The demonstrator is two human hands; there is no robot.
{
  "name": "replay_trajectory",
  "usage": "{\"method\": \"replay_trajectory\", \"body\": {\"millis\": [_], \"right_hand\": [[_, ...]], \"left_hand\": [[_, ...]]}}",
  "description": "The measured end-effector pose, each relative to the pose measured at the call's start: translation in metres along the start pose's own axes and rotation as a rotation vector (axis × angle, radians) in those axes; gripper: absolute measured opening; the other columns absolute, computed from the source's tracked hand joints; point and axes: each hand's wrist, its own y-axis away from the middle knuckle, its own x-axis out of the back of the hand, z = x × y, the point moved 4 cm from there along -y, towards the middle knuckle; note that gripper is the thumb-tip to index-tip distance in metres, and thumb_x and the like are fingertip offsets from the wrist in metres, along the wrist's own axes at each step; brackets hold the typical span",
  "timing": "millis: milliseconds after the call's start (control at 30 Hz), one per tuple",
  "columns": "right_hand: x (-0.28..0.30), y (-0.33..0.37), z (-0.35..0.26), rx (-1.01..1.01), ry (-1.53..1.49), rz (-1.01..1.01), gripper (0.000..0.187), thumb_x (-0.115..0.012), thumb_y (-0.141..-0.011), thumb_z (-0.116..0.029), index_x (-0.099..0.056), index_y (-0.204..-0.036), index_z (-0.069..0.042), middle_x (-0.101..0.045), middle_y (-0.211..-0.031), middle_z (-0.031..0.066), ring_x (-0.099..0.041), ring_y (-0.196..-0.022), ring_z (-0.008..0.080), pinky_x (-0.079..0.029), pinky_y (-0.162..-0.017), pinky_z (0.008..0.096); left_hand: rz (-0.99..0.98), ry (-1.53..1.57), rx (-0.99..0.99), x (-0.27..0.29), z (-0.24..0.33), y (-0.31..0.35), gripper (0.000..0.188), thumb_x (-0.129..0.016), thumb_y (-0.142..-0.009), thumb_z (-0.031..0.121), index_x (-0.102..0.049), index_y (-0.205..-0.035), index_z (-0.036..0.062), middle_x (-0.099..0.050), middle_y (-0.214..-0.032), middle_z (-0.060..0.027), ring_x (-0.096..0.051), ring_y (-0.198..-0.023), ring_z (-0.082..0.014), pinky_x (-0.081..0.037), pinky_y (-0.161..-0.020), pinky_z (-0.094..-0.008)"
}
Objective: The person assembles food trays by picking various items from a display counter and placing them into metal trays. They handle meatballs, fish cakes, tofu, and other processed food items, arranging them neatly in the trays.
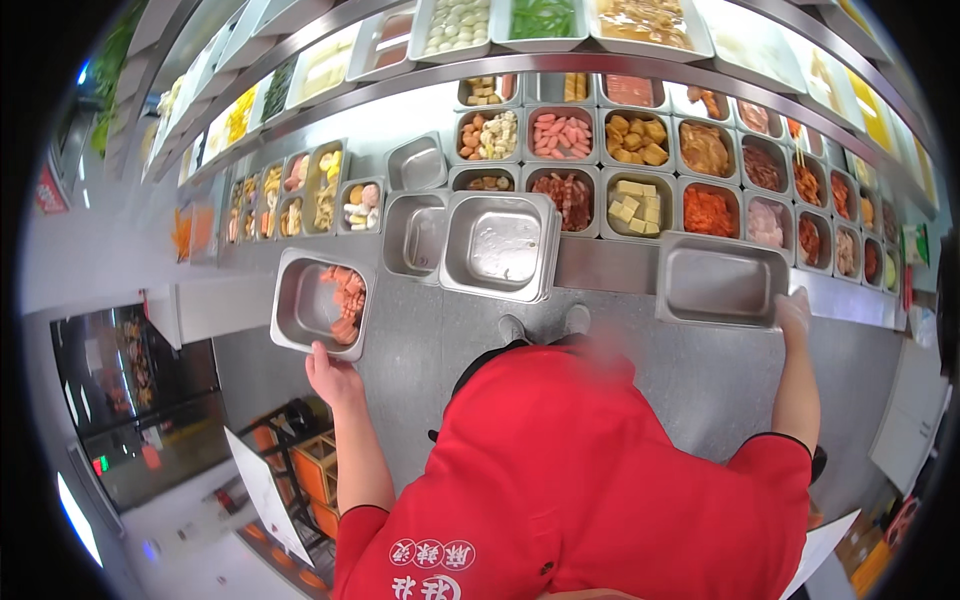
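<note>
My left hand grips the near edge of a deep metal food pan. Pinkish-orange cut pieces, perhaps sausage, lie along that pan's right side. Far to the right, my right hand, in a clear glove, is closed on the right end of a wider metal pan, which has nothing inside. This pan is by the counter's front edge, next to a pan of pale pink slices. Between my hands, a stack of metal pans rests at the counter's front, its top one bare but for wet spots.
Rows of food pans fill the counter: tofu cubes, red shredded food, pink sausages. Two more bare pans sit left of the stack. A metal shelf rail with trays crosses above. Wooden crates stand lower left.
</note>
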Motion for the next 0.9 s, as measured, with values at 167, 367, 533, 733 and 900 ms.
{"method": "replay_trajectory", "body": {"millis": [167, 367, 533, 733, 900], "right_hand": [[0.019, -0.036, 0.043, -0.09, 0.115, 0.098, 0.052, -0.065, -0.092, -0.029, -0.056, -0.135, -0.001, -0.066, -0.137, 0.0283, -0.064, -0.128, 0.0444, -0.05, -0.11, 0.0509], [0.069, 0.009, -0.003, -0.017, 0.209, 0.333, 0.056, -0.07, -0.094, -0.03, -0.056, -0.142, -0.006, -0.065, -0.143, 0.0184, -0.059, -0.135, 0.0385, -0.048, -0.112, 0.0464], [0.024, 0.089, -0.124, 0.636, -0.357, 0.48, 0.035, -0.071, -0.094, -0.015, -0.067, -0.128, -0.006, -0.072, -0.121, 0.0139, -0.069, -0.115, 0.0284, -0.053, -0.1, 0.0379], [-0.171, 0.223, -0.3, 0.379, -1.083, -0.811, 0.029, -0.07, -0.099, -0.019, -0.07, -0.122, -0.002, -0.07, -0.09, 0.0055, -0.068, -0.078, 0.0165, -0.057, -0.073, 0.0336], [-0.224, 0.26, -0.355, 0.106, -1.173, -1.144, 0.037, -0.066, -0.094, -0.005, -0.061, -0.13, -0.004, -0.067, -0.086, 0.0056, -0.064, -0.068, 0.0155, -0.056, -0.063, 0.0342]], "left_hand": [[0.031, -0.041, -0.008, -0.003, -0.001, 0.003, 0.014, -0.063, -0.108, 0.015, -0.06, -0.102, 0.0034, -0.069, -0.107, -0.0058, -0.066, -0.099, -0.0189, -0.055, -0.088, -0.0363], [-0.004, -0.035, 0.003, -0.01, -0.01, -0.008, 0.016, -0.062, -0.108, 0.016, -0.059, -0.11, 0.0012, -0.068, -0.113, -0.0093, -0.067, -0.103, -0.0217, -0.055, -0.091, -0.0385], [0.008, -0.046, 0.005, -0.016, -0.017, -0.012, 0.017, -0.062, -0.109, 0.017, -0.058, -0.112, 0.0001, -0.067, -0.117, -0.0106, -0.067, -0.106, -0.0233, -0.056, -0.092, -0.0397], [0.017, -0.024, -0.007, -0.023, -0.017, -0.009, 0.016, -0.062, -0.109, 0.016, -0.058, -0.111, 0.0004, -0.068, -0.116, -0.0105, -0.067, -0.106, -0.0227, -0.055, -0.093, -0.039], [0.009, 0.045, -0.041, -0.019, -0.012, 0.002, 0.014, -0.062, -0.108, 0.015, -0.059, -0.108, 0.0019, -0.068, -0.112, -0.0086, -0.066, -0.103, -0.0208, -0.055, -0.092, -0.037]]}}
